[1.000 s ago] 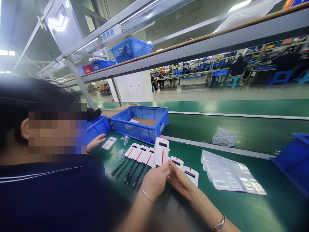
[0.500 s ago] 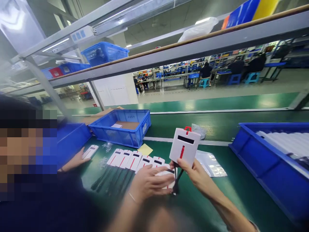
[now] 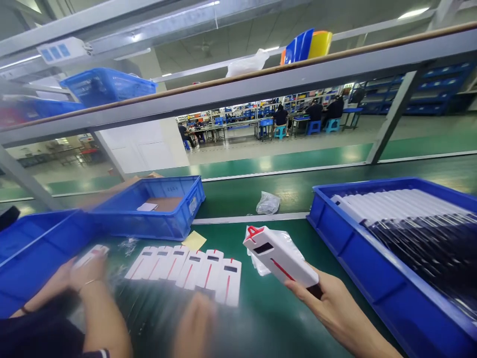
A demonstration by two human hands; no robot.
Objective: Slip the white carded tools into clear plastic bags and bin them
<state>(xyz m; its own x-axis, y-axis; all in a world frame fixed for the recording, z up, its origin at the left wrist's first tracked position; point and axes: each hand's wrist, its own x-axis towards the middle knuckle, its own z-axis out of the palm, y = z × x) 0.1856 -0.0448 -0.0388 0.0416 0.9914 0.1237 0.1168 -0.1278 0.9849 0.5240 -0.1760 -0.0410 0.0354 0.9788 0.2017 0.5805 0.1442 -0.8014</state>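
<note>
In my right hand [image 3: 331,306] is a flat white plastic device [image 3: 281,256] with a dark window, a red stripe and a red loop at its top. It is tilted, top end toward the left, and something black shows at its lower end. My left hand [image 3: 197,318] is smeared by motion, low in the view, below a row of similar white devices [image 3: 210,271] lying on the green table. Its fingers cannot be made out. Under the held device lie clear plastic bags [image 3: 261,263].
On the right stands a blue crate [image 3: 346,258] packed with white devices and black cables. Another blue crate [image 3: 149,221] is at the back left. A co-worker's hands [image 3: 87,273] hold a white device at left. A yellow paper [image 3: 194,240] and crumpled plastic [image 3: 268,203] lie behind.
The view has swung right. The device in my right hand has gone from nearly upright to tilted leftward. My left hand has drawn away from beside it, down toward me.
</note>
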